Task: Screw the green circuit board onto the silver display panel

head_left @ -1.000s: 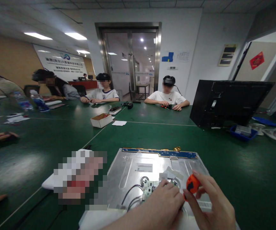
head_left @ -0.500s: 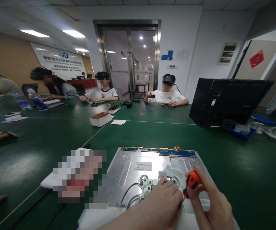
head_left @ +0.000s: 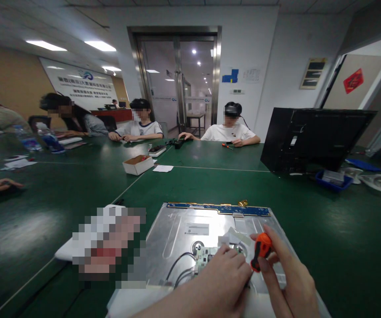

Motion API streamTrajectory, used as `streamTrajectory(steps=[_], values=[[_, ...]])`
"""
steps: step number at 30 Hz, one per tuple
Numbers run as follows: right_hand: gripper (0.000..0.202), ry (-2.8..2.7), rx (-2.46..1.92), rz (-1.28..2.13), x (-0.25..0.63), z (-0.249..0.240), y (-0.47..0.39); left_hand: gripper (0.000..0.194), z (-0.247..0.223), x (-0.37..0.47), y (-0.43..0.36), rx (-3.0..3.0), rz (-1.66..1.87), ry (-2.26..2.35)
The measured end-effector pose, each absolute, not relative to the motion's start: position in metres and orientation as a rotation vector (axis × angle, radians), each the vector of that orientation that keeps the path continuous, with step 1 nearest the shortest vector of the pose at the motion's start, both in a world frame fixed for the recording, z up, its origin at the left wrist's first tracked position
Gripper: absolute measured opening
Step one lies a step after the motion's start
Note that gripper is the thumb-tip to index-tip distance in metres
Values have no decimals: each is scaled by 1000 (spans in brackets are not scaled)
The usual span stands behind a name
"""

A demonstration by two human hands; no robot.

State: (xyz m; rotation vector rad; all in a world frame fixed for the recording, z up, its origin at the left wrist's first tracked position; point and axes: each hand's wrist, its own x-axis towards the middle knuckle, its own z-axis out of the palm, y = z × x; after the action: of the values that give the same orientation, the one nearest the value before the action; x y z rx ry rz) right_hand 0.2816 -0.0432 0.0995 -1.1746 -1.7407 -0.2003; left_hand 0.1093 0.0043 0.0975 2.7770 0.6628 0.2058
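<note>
A screwdriver with an orange and black handle is pinched between the thumb and fingers of my right hand. It tilts down toward my left hand, which rests on a metal display panel with its fingers curled under. What those fingers hold is hidden, and the screwdriver's tip is also out of sight behind them. Beside my left hand lies a small green circuit board with black cables. A blue circuit strip runs along the panel's far edge.
Left of the panel lies a white object, partly blurred out. A small cardboard box and a white paper sit farther back. A large black monitor stands at right, near a blue tray. Co-workers sit around the green table.
My right hand and the screwdriver handle shift and turn slightly; my left hand stays put. Across the table, a co-worker's raised hand has lowered a black object to the tabletop.
</note>
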Motion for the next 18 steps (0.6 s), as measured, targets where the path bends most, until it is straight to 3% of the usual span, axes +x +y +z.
streamTrajectory(steps=[18], values=[[52, -1789, -1174, -304, 285, 99, -42, 28, 94, 111, 6, 2862, 178, 677]])
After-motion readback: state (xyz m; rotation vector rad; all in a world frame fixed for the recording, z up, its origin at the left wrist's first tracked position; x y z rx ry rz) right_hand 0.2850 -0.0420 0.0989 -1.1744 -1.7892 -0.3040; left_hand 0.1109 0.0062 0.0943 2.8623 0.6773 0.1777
